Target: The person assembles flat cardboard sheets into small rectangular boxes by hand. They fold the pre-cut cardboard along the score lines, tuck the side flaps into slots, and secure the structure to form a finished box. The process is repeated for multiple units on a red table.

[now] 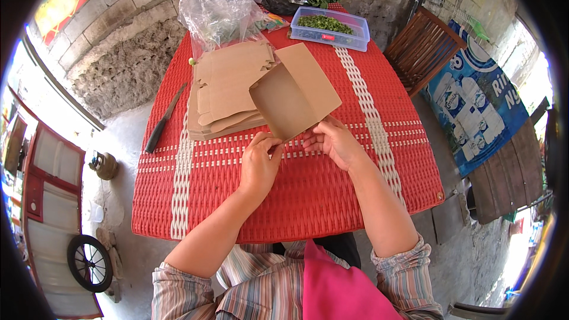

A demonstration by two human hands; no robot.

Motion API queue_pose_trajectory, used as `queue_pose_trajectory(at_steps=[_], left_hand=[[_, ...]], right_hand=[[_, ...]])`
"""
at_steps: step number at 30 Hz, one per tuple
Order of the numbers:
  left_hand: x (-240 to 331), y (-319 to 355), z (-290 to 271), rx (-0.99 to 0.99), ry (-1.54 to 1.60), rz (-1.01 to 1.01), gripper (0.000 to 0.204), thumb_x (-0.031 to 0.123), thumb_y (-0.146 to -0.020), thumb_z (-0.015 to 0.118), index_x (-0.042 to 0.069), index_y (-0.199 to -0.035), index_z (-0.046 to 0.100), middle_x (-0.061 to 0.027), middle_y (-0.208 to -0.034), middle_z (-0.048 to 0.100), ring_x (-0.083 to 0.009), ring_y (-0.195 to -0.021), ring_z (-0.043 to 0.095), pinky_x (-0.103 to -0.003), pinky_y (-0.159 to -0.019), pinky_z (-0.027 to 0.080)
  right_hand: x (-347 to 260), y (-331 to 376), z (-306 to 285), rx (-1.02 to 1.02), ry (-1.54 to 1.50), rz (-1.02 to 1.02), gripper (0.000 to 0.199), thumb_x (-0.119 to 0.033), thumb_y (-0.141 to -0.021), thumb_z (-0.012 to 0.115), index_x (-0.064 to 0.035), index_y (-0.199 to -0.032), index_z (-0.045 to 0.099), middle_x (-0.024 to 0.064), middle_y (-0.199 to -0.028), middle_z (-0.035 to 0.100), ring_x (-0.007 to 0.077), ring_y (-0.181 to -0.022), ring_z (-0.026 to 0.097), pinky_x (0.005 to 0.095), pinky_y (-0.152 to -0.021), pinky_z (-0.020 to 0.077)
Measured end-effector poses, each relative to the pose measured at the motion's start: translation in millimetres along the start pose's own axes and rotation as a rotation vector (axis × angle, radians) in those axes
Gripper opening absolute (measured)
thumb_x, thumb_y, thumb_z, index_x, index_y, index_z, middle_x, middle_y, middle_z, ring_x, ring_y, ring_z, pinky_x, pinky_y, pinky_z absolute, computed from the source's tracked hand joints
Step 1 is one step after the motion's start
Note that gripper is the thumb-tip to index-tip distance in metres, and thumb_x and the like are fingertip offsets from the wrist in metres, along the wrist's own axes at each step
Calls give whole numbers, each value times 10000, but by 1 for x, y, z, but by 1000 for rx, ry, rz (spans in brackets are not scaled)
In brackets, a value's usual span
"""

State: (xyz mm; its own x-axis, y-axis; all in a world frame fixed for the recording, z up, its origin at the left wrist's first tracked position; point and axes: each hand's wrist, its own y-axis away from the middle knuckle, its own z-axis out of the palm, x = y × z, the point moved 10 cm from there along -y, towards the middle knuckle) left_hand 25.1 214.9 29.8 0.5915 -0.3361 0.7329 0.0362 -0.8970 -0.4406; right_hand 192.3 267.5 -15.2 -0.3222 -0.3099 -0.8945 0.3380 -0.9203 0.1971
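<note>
A brown cardboard box (284,104), folded up with its lid raised, is tilted over the table in front of me. My left hand (261,157) pinches its near left corner between thumb and fingers. At the near right corner, my right hand (333,143) grips the box with the thumb by the edge and the other fingers curled beneath. Just left of the box lies a stack of flat cardboard box blanks (228,86), partly covered by it. Beside the stack, a knife (165,121) with a black handle rests on the table.
The red woven table (284,201) has white bands. Toward its far edge are a clear plastic bag (219,15), a lidless plastic container (330,38) of chopped greens and a dark bag (287,3) with leaves. A wooden chair (424,50) stands at the far right.
</note>
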Motion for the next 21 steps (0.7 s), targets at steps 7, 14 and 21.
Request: queue_pose_trajectory(at_steps=[7, 14, 21], left_hand=[[12, 7, 5, -20, 54, 27, 80, 14, -840, 724, -12, -916, 722, -106, -958, 650, -287, -818, 646, -361, -708, 522], [34, 6, -7, 80, -80, 208, 101, -7, -778, 753, 20, -871, 726, -69, -921, 624, -279, -915, 573, -384, -814, 476], [22, 5, 2, 20, -49, 170, 73, -4, -779, 741, 29, -820, 690, -85, -894, 620, -313, -893, 578, -414, -800, 475]], right_hand=[[-8, 2, 4, 115, 310, -74, 489, -142, -947, 618, -1, -1353, 386, 102, -932, 609, 176, -707, 659, 311, -597, 569], [-17, 3, -7, 216, 410, -180, 463, -91, -969, 568, 23, -1391, 415, 160, -1103, 652, 197, -878, 682, 319, -699, 568], [-17, -10, -28, 288, 506, -384, 421, -89, -967, 584, 50, -1351, 484, 206, -1096, 688, 213, -829, 729, 333, -652, 603]])
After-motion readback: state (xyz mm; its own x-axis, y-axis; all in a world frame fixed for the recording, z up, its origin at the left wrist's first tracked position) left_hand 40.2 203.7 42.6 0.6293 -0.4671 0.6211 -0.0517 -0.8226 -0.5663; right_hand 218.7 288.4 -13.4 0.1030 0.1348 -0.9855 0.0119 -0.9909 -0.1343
